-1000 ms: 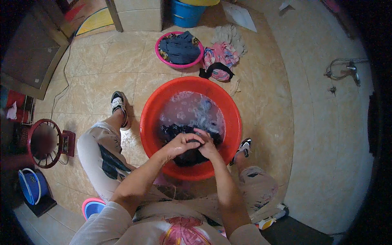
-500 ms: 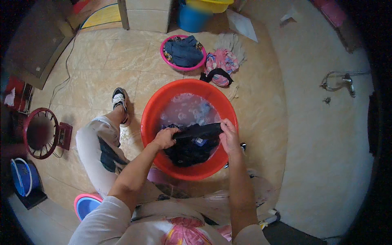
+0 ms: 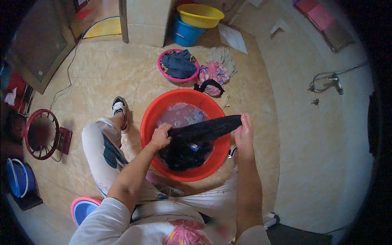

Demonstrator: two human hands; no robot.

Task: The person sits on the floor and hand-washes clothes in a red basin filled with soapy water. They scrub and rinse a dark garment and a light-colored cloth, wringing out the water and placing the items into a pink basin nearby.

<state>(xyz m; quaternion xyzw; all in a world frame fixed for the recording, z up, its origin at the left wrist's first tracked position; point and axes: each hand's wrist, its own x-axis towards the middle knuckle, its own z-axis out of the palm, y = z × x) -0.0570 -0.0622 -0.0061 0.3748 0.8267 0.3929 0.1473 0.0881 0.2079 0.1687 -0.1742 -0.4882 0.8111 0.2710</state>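
Observation:
A wet black garment (image 3: pixel 210 128) is stretched between my two hands, over a large red-orange basin (image 3: pixel 221 152). My left hand (image 3: pixel 161 136) is closed on it above the basin's left side. Beyond the right rim, my right hand (image 3: pixel 244 131) pinches the other end of the stretched length. The rest of the garment lies bunched in the basin, with a small blue and white label (image 3: pixel 194 146) showing on it. Cloudy, sudsy water (image 3: pixel 179 111) fills the far part, and a pale bluish cloth (image 3: pixel 199 115) shows in it.
Past the basin stand a pink-rimmed tub (image 3: pixel 161 72) of clothes and a pile of pink patterned cloth (image 3: pixel 214 72). A yellow basin (image 3: pixel 200 16) sits on a blue bucket (image 3: pixel 187 34). At left are a red fan (image 3: pixel 42 134) and its cord; a tap (image 3: pixel 335 83) is on the right wall.
My right hand has moved outward to the right past the basin's rim, drawing the garment into a longer stretch. My left hand has shifted slightly left, still gripping it.

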